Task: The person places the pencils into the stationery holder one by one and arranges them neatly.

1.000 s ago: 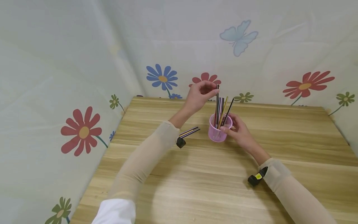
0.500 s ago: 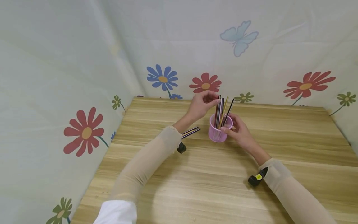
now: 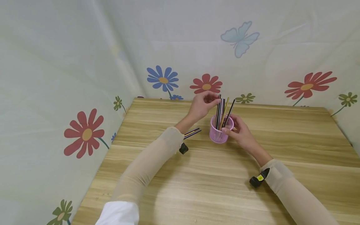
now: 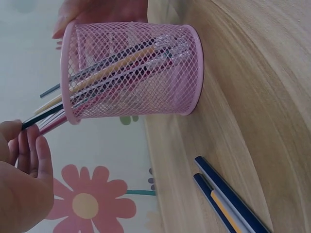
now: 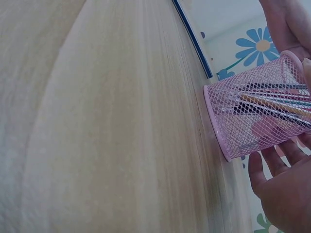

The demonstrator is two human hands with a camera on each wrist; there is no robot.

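Note:
A pink mesh pen holder (image 3: 218, 137) stands upright on the table, with several slim pencils leaning inside it. My right hand (image 3: 242, 132) grips its right side, thumb at the front near the rim; in the right wrist view the fingers of that hand (image 5: 286, 189) lie along the mesh. Over the holder's left side, my left hand (image 3: 200, 106) pinches the upper end of a black pencil (image 4: 46, 115) between thumb and fingertips. That pencil's lower part is down among the others in the holder.
A few loose pencils (image 3: 193, 133), dark blue with an orange one among them, lie on the wooden table (image 3: 197, 187) left of the holder, partly hidden by the left wrist. A flower-printed curtain (image 3: 180, 47) hangs behind the table and along its left side.
My left hand has moved down, lowering the black pencil deeper into the holder, mostly in the first half second. The right hand has stayed on the holder.

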